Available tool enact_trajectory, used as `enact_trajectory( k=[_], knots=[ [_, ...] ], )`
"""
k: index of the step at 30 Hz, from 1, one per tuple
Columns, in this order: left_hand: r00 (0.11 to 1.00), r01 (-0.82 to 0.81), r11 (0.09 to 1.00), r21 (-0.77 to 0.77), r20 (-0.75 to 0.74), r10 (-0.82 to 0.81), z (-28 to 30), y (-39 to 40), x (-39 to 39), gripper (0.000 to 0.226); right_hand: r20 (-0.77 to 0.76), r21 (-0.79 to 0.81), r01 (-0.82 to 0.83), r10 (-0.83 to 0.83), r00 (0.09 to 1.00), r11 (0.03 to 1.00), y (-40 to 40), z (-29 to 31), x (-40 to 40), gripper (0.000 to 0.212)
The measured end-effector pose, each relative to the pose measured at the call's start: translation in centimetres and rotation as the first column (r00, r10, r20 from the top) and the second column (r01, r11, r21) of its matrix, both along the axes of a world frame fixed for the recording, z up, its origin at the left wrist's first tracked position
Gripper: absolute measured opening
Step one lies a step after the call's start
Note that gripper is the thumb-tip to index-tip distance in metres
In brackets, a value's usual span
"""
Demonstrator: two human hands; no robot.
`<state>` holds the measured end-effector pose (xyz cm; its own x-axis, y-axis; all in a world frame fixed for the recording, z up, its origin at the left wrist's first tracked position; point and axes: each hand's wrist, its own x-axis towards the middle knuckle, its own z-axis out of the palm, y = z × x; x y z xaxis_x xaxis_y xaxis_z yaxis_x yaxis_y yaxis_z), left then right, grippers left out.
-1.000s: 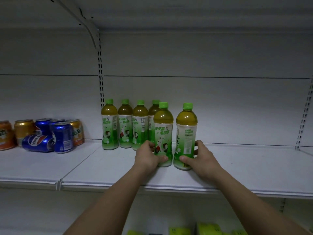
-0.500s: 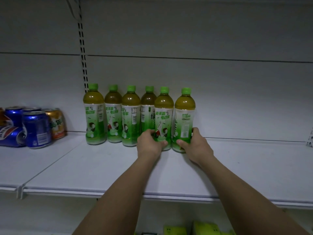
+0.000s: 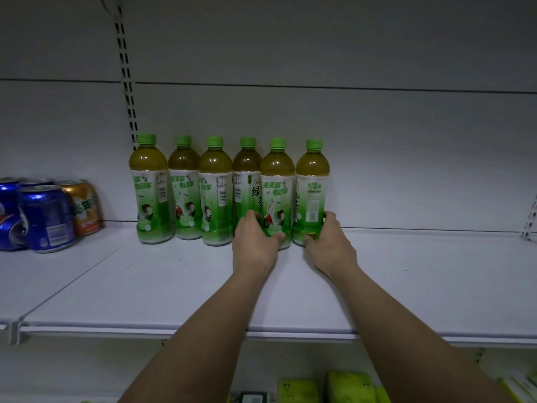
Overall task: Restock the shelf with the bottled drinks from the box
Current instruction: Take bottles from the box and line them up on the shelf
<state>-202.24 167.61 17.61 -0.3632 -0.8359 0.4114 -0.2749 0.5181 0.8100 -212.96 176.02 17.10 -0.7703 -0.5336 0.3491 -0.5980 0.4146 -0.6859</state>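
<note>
On the white shelf, six green-capped bottles are lined up against the back panel, all upright with their long axes vertical. The fifth bottle is gripped low by the left hand, whose fingers are curled round its base, the thumb lying across the front of the label. The sixth bottle, at the right end of the row, is held near its foot by the right hand, with the fingers wrapped behind it and the thumb in front. Both bottles lie straight ahead of the hands, just beyond the knuckles, so any coming move would be judged to be a release and a pull back toward the shelf's front edge. Each hand is nearest its own bottle; the bare stretch of shelf to the right is nearer the right hand.

Compared with a second ago, the two held bottles have been pushed back from a spot forward of the row until they stand level with the other four bottles. The box is not in view. To the left, blue and orange cans stand on the neighbouring shelf section, and yellow-green packs can be made out on the shelf below.
</note>
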Motion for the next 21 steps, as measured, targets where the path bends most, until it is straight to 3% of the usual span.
enact_trajectory(
  k=[7, 12, 17, 21],
  knots=[
    [1.000, -0.013, 1.000, -0.027, 0.021, 0.014, 0.0, 0.1, 0.0, 0.041, -0.052, -0.014, 0.040, -0.040, 0.998, 0.999, -0.3, -0.4, -0.3, 0.045],
    [0.990, -0.007, 0.997, -0.080, 0.142, 0.018, 0.7, 1.6, 1.2, 0.039, -0.040, -0.086, 0.100, -0.104, 0.994, 0.991, 1.9, 0.7, 1.7, 0.034],
    [0.898, 0.038, 0.991, -0.129, 0.439, 0.023, 1.2, 3.8, 3.9, 0.047, 0.052, 0.066, -0.067, 0.064, 0.997, 0.996, 6.0, 3.5, 4.5, 0.022],
    [0.853, 0.207, 0.977, -0.046, 0.499, -0.157, 2.1, 6.4, 8.1, 0.046, 0.086, 0.052, -0.188, 0.183, 0.979, 0.981, 10.1, 5.3, 8.4, 0.018]
  ],
)
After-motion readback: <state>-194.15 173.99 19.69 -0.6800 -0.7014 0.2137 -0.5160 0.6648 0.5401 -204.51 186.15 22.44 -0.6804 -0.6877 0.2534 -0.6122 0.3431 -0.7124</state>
